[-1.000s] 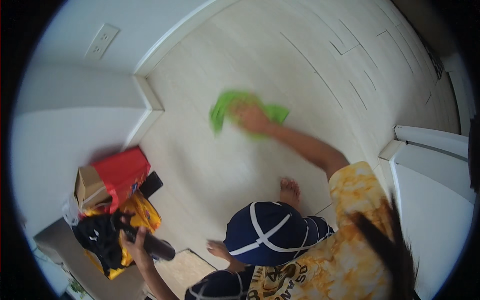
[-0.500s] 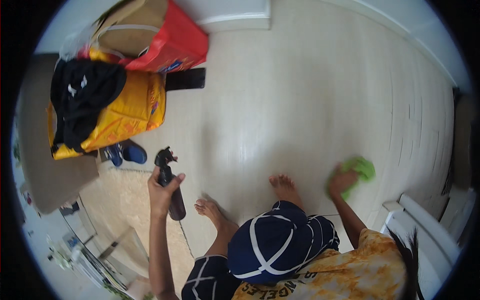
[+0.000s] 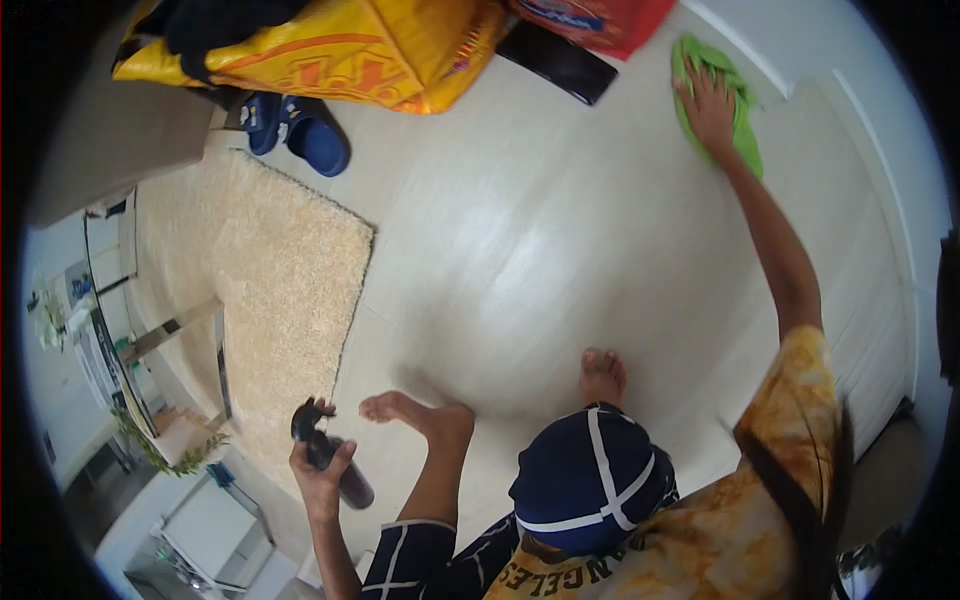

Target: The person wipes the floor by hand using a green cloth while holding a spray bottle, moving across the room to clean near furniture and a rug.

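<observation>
My right hand (image 3: 706, 104) is stretched far out and pressed flat on a green cloth (image 3: 746, 142), which lies on the pale floor (image 3: 560, 250) near a white baseboard. My left hand (image 3: 318, 486) is low at the left, shut on a black spray bottle (image 3: 352, 488) held just above the floor beside the rug's edge. My bare feet (image 3: 420, 412) rest on the floor between the two hands. A dark blue cap and a yellow patterned shirt fill the bottom of the view.
A shaggy beige rug (image 3: 270, 290) covers the floor at the left. Blue slippers (image 3: 300, 125) sit at its top corner. A yellow bag (image 3: 350, 50), a red bag (image 3: 600, 20) and a flat black object (image 3: 556, 62) lie along the top. A glass table (image 3: 150, 330) stands at the left.
My right hand has swept the green cloth from near my foot out toward the baseboard by the red bag. The view has swung round. My left hand keeps the spray bottle.
</observation>
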